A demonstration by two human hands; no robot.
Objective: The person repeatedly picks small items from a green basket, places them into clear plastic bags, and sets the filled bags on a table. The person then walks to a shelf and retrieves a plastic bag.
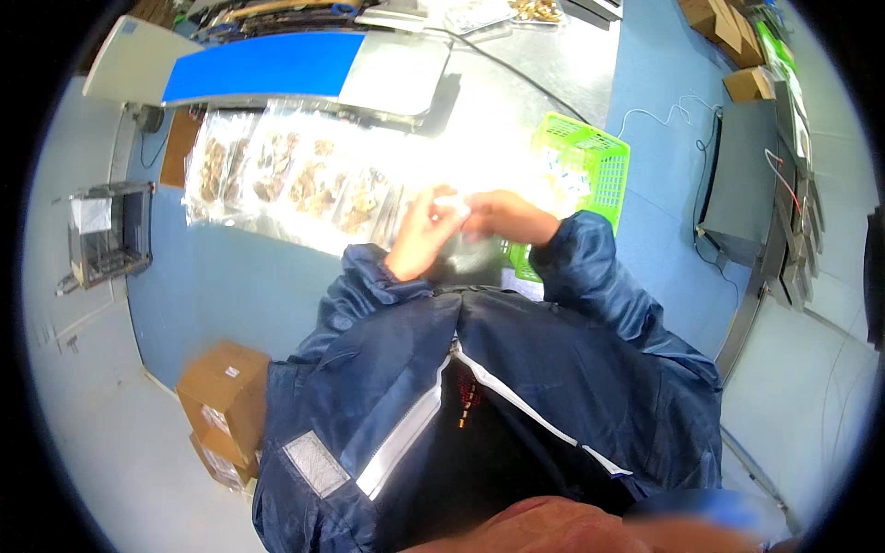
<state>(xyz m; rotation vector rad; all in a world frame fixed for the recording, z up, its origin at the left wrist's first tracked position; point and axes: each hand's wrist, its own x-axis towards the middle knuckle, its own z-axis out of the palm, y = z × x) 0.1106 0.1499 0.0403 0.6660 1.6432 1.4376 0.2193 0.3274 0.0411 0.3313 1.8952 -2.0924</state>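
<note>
My left hand (419, 232) and my right hand (507, 217) meet in front of my chest, over the near edge of the brightly lit table. The left fingers are closed around a small white thing (450, 204); glare hides its kind. Just beside it, the right fingers are curled in, and what they hold, if anything, cannot be made out. To the left of my hands lies a row of clear plastic bags (318, 175) with small brownish pieces in them. A bright green plastic basket (610, 180) with pale, washed-out contents stands close to my right forearm.
A long blue and white panel (267, 69) spans the back of the table. A black cable (544, 90) crosses the tabletop, and small gold-coloured pieces (536, 11) lie at the far end. Cardboard boxes (221, 396) are stacked at the lower left. A dark grey cabinet (749, 180) stands on the right.
</note>
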